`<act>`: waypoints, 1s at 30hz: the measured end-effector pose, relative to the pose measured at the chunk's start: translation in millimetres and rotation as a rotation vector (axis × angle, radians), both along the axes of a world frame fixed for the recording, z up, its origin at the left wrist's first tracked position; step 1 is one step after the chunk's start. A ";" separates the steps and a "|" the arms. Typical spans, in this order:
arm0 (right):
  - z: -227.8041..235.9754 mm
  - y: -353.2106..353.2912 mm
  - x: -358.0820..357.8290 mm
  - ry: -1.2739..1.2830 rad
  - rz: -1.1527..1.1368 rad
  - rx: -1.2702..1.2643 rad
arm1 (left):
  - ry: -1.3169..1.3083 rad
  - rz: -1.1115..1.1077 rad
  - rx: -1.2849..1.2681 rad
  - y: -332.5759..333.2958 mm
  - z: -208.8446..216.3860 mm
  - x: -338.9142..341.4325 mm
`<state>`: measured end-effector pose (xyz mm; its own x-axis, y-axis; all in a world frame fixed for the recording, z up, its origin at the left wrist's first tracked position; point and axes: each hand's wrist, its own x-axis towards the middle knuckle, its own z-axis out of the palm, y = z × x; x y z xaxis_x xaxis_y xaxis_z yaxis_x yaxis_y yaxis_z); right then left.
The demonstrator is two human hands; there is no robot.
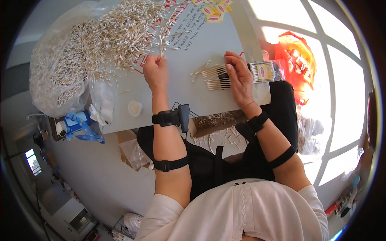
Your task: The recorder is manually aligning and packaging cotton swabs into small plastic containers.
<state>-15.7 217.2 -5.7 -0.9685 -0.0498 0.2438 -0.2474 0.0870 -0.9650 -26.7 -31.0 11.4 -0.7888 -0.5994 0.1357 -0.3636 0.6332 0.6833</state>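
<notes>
Nearest the camera, both bare forearms rise from the lower edge, each bound with a black strap near the elbow and another at the wrist; the left wrist strap carries a small black box. The forearms run almost straight up to a pale grey table [189, 96].

The right hand [240, 78] lies palm down, its fingers flat and spread a little, pressing on a bundle of cotton swabs [217, 78]. It is open and grips nothing; it only holds the bundle down. The swabs lie side by side, pointing left and right, thin pale wooden sticks with small white tips. Their right ends sit inside a clear plastic sleeve [263, 71] with a small red and yellow label, which pokes out past the hand toward the table's right edge. A few loose swabs lie just left of the bundle.

The left hand [156, 71] is curled into a loose fist, knuckles up, at the near edge of a big heap of loose swabs [124, 32]. Thin sticks show at its fingertips, so it seems to pinch a few, though how many cannot be told.

Near the left forearm a small round white cup [135, 108] stands on the table. Farther left, a crinkled clear plastic bag [60, 68] bulges with more swabs. Beyond the right hand, an orange plastic bag [295, 60] lies crumpled in bright sunlight.
</notes>
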 end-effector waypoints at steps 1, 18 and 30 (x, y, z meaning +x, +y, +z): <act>0.0 0.5 -0.1 0.000 -0.002 0.003 | -0.037 -0.081 0.020 10.7 -1.5 2.7; 1.5 -0.1 0.8 -0.029 -0.003 -0.048 | 0.166 -0.537 -0.322 52.2 10.8 -5.2; -3.2 0.4 -0.2 0.023 -0.042 -0.023 | 0.016 -0.504 -0.389 48.2 -3.7 -5.2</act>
<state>-16.0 217.6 -8.9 -0.9638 -0.0036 0.2666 -0.2661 0.0750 -0.9610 -31.9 17.1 7.8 -0.9573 -0.0596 0.2829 0.0522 0.9267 0.3721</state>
